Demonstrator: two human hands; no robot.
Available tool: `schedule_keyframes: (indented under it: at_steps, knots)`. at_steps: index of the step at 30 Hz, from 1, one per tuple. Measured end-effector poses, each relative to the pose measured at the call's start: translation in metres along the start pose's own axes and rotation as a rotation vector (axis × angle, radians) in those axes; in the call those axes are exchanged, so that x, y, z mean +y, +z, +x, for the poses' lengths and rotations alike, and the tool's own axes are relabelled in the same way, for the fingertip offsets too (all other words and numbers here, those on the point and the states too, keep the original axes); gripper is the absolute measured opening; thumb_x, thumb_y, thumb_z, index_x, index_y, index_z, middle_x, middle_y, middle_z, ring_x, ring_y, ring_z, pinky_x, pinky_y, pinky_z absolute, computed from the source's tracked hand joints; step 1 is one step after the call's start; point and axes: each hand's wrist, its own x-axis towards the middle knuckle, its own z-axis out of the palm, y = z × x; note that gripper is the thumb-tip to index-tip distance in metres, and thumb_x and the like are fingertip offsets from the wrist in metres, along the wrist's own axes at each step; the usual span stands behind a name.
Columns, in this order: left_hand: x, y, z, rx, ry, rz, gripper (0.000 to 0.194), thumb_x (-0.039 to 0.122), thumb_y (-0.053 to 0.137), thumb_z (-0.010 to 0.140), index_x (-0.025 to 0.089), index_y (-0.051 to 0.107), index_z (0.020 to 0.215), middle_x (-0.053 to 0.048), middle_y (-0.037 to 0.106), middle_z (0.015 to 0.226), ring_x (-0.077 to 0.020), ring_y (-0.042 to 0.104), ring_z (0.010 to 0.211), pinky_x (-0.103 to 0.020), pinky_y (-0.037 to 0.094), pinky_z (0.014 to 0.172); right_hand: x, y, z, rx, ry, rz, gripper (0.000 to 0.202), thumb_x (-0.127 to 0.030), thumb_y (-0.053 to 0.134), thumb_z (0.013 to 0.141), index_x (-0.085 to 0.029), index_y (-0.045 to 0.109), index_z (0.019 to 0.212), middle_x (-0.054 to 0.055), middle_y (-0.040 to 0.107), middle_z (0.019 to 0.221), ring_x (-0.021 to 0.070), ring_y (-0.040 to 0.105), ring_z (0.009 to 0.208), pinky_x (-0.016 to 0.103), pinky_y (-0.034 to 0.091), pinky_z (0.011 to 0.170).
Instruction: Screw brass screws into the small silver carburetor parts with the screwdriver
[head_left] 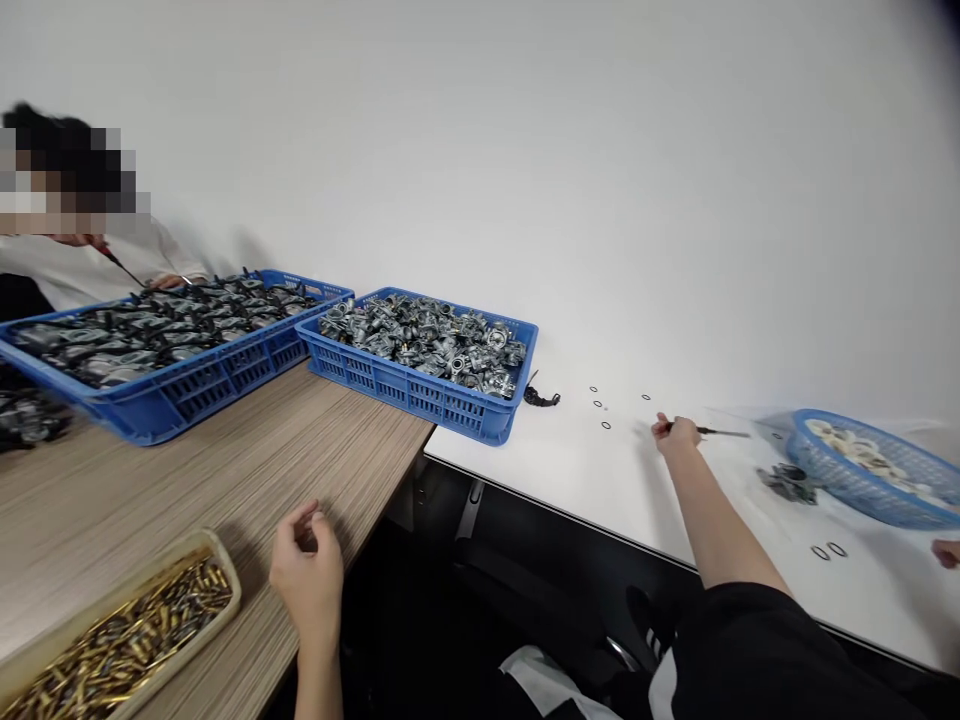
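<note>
Screwdriver (724, 433) gripped by the right hand (677, 432): best steadied before its shaft meets the carburetor (789, 484) at right; left hand (306, 560) loosely curled, contents unclear.

dark-handled screwdriver (709, 432), slim shaft pointing right, held nearly level over white tabletop (559, 465)

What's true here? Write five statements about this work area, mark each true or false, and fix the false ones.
1. The right hand holds a screwdriver. True.
2. The left hand is inside the tub of brass-coloured pieces. False: it is outside the tub.
3. The blue crate at centre holds metal parts. True.
4. The round basket is red. False: the basket is blue.
5. A dark part lies on the white table near the basket. True.
</note>
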Motion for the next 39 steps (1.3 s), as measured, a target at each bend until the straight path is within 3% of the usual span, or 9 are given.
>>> schedule_keyframes:
  at_steps: [3, 5, 9, 12, 15, 20, 25, 39]
  knots:
    - [-0.005, 0.001, 0.002, -0.038, 0.0, 0.023, 0.031, 0.041, 0.055, 0.09, 0.019, 0.069, 0.109, -0.007, 0.072, 0.098, -0.0241, 0.068, 0.089, -0.04, 0.052, 0.089, 0.039, 0.037, 0.03, 0.192, -0.038, -0.076, 0.024, -0.036, 0.062, 0.099, -0.016, 0.063, 0.113, 0.005, 0.067, 0.104, 0.0146, 0.066, 0.081, 0.028, 0.057, 0.067]
    - [-0.007, 0.001, 0.002, -0.064, -0.012, 0.044, 0.032, 0.042, 0.055, 0.091, 0.02, 0.069, 0.109, -0.007, 0.073, 0.099, -0.0243, 0.068, 0.089, -0.039, 0.052, 0.087, 0.064, 0.065, 0.044, 0.229, -0.061, -0.123, 0.015, -0.032, 0.065, 0.095, -0.017, 0.06, 0.097, 0.0, 0.062, 0.08, 0.0103, 0.058, 0.059, 0.021, 0.048, 0.048]
    - [-0.008, 0.001, 0.003, -0.057, -0.026, 0.038, 0.034, 0.045, 0.055, 0.09, 0.02, 0.069, 0.108, -0.007, 0.074, 0.101, -0.0258, 0.069, 0.091, -0.042, 0.052, 0.088, 0.105, 0.113, 0.06, 0.129, -0.087, -0.181, 0.032, -0.024, 0.085, 0.071, -0.021, 0.054, 0.081, -0.005, 0.059, 0.064, 0.0107, 0.056, 0.049, 0.019, 0.041, 0.039]
    - [-0.007, 0.002, 0.003, -0.06, -0.036, 0.034, 0.035, 0.047, 0.056, 0.089, 0.02, 0.069, 0.108, -0.008, 0.075, 0.101, -0.0269, 0.07, 0.093, -0.043, 0.053, 0.089, 0.122, 0.132, 0.068, 0.089, -0.103, -0.169, 0.039, -0.022, 0.087, 0.062, -0.022, 0.05, 0.076, -0.006, 0.056, 0.058, 0.0096, 0.052, 0.044, 0.019, 0.039, 0.037]
    - [-0.006, 0.003, 0.003, -0.079, -0.04, 0.049, 0.036, 0.048, 0.055, 0.09, 0.021, 0.068, 0.11, -0.008, 0.075, 0.101, -0.0273, 0.071, 0.094, -0.043, 0.054, 0.089, 0.128, 0.135, 0.08, 0.107, -0.138, -0.079, 0.045, -0.028, 0.086, 0.064, -0.024, 0.042, 0.074, -0.007, 0.052, 0.057, 0.0102, 0.055, 0.047, 0.019, 0.045, 0.042]
    - [-0.005, 0.005, 0.002, -0.093, -0.057, 0.099, 0.039, 0.051, 0.055, 0.088, 0.023, 0.069, 0.109, -0.007, 0.075, 0.098, -0.0296, 0.071, 0.094, -0.046, 0.054, 0.087, 0.126, 0.117, 0.095, 0.088, -0.158, 0.1, 0.055, -0.03, 0.086, 0.068, -0.025, 0.032, 0.072, -0.007, 0.047, 0.062, 0.0111, 0.059, 0.06, 0.022, 0.055, 0.055]
    - [-0.007, 0.006, 0.001, -0.1, -0.043, 0.149, 0.04, 0.051, 0.056, 0.088, 0.024, 0.068, 0.115, -0.005, 0.075, 0.097, -0.0286, 0.071, 0.094, -0.046, 0.054, 0.089, 0.13, 0.106, 0.102, 0.039, -0.115, 0.204, 0.051, -0.024, 0.084, 0.071, -0.024, 0.033, 0.07, -0.006, 0.049, 0.067, 0.011, 0.059, 0.065, 0.022, 0.056, 0.057]
    - [0.001, 0.003, 0.0, -0.137, -0.055, 0.145, 0.041, 0.051, 0.055, 0.091, 0.023, 0.065, 0.118, -0.006, 0.074, 0.101, -0.0268, 0.07, 0.097, -0.042, 0.052, 0.09, 0.136, 0.108, 0.109, 0.04, -0.059, 0.407, 0.048, -0.009, 0.085, 0.069, -0.022, 0.039, 0.068, -0.007, 0.053, 0.066, 0.0064, 0.058, 0.058, 0.016, 0.057, 0.056]
